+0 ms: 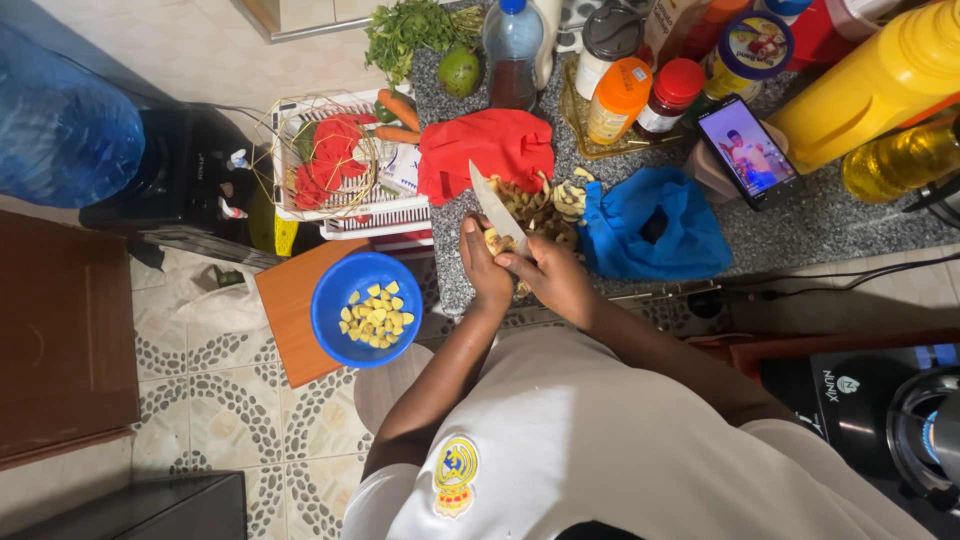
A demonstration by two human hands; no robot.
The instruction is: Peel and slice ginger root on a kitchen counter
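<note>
Watching the head cam feed here, and I'll place everything off the blue bowl [330,320] since it's easy to spot.

Biggest thing is the speckled granite counter [830,225], up and to the right of the bowl. On it there's a blue bag [650,230] well to the bowl's right, and a red cloth [487,150] above and right of the bowl. The bowl itself sits on an orange-brown board [290,320] just off the counter's edge.

The hands are just right of the bowl, over the counter's edge. The right hand [557,283] looks clenched on the handle of a kitchen knife [497,208], though the handle is hidden so I can't be sure. The left hand [485,268] is grasping a small yellowish piece [495,242] against the blade.

The knife's long axis runs diagonally, with the tip pointing up and away from the person, toward the red cloth.

Progress-wise I'd say it's partway. A loose layer of yellow chunks [375,315] covers the bowl's bottom, and a heap of peels [545,210] sits right of the bowl, beyond the hands. I can't tell if any whole ones are left.
</note>
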